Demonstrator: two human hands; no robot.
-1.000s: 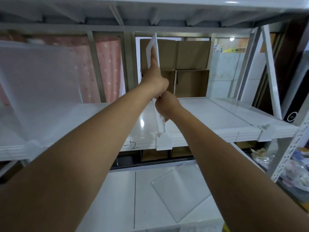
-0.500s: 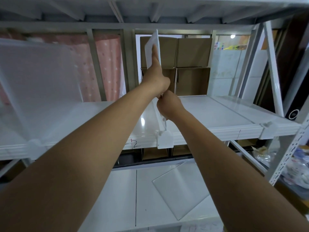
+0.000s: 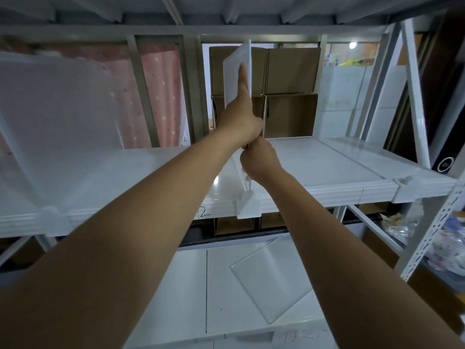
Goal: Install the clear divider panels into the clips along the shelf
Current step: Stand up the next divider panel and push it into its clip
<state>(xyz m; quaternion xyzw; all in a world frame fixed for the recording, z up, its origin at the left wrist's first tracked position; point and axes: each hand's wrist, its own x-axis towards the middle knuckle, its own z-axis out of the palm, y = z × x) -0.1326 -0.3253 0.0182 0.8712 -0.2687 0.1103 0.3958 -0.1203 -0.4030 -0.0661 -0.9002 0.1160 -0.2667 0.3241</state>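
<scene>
A clear divider panel [image 3: 235, 71] stands on edge across the middle of the white shelf [image 3: 327, 170], its front lower corner in a white clip [image 3: 247, 206] on the shelf's front lip. My left hand [image 3: 240, 117] grips the panel high up, index finger stretched along its face. My right hand [image 3: 259, 161] pinches the panel's front edge lower down, just above the clip. A second clear panel [image 3: 57, 117] stands upright in a clip [image 3: 54, 217] at the left. A third loose panel [image 3: 273, 278] lies flat on the lower shelf.
Another white clip [image 3: 405, 181] sits on the shelf lip at the right. Cardboard boxes [image 3: 289, 91] are stacked behind the shelf. A perforated white upright [image 3: 432, 235] runs down the right side, with bagged clutter [image 3: 448, 238] beyond it. A pink curtain [image 3: 156, 96] hangs behind on the left.
Both hands and the panel kept their grip; the panel's top has turned slightly, showing more of its face. The view has tilted up a little.
</scene>
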